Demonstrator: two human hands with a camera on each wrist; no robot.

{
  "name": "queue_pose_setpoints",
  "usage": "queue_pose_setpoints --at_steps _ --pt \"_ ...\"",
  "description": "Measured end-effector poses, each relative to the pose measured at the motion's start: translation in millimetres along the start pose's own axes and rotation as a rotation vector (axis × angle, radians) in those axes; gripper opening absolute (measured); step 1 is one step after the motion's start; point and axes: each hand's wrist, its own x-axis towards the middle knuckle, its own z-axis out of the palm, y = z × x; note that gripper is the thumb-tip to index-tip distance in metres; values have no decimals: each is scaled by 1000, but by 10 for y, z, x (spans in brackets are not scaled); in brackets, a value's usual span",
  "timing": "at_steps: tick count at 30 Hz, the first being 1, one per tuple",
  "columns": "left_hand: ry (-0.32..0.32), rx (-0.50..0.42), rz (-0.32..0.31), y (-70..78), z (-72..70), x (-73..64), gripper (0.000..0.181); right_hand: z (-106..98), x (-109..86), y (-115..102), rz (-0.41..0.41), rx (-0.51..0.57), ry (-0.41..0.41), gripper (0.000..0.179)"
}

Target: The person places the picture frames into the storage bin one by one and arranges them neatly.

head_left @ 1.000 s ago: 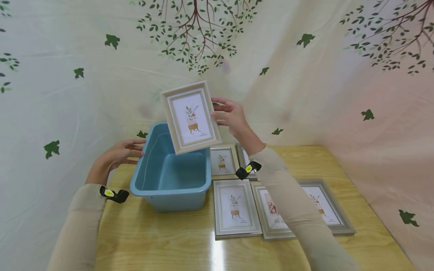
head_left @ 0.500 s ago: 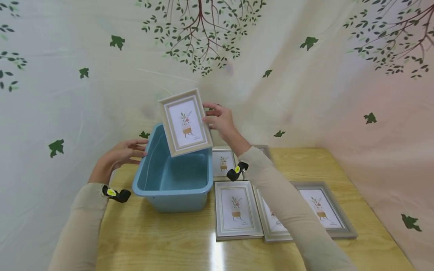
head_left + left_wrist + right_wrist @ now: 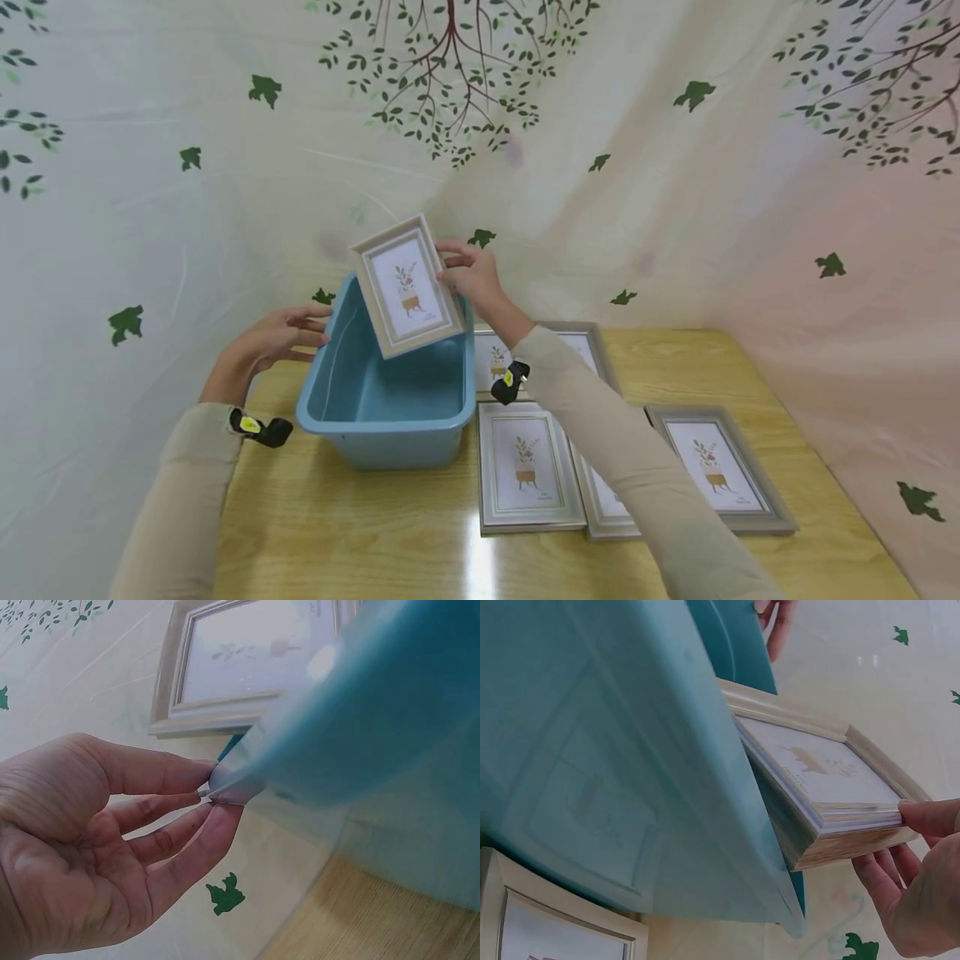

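Observation:
A cream picture frame point(image 3: 408, 287) with a potted-plant print tilts over the mouth of a blue plastic basin point(image 3: 390, 432). My right hand point(image 3: 474, 282) grips it by its right side; in the right wrist view the thumb of the right hand point(image 3: 926, 877) lies on the front edge and the fingers are behind. The frame's lower part dips inside the basin's rim. At the basin's left rim, my left hand point(image 3: 281, 340) pinches the edge, thumb and fingers on either side, as the left wrist view of the left hand point(image 3: 127, 832) shows.
Several picture frames lie on the wooden table point(image 3: 337, 533) right of the basin, among them a silver one point(image 3: 525, 521) and a grey one point(image 3: 776, 508). My right forearm covers part of them. A patterned cloth point(image 3: 562, 225) hangs behind the table.
My right hand has moved left and down with the picture frame, from above the basin to its mouth. The left hand stays at the basin's rim.

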Motion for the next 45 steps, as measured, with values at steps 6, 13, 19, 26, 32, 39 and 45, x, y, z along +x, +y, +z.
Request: queue_pose_setpoints --at_steps 6,13,19,26,32,39,45 --pt "3 -2 14 -3 -23 19 78 106 59 36 -69 -68 11 46" --pt "3 -5 14 0 -5 14 76 148 99 167 -27 -129 62 47" --pt "-2 -16 12 5 17 13 77 130 119 294 -21 -143 55 48" --pt "3 -23 8 -6 17 24 76 95 156 392 -90 -170 -36 51" --pt "2 -17 12 -15 11 19 76 63 181 435 -101 -184 -97 54" --pt "13 -10 4 -6 29 5 75 52 162 399 -141 -323 -141 55" --pt "14 -13 5 -1 44 -17 75 58 173 422 -161 -386 -170 54"
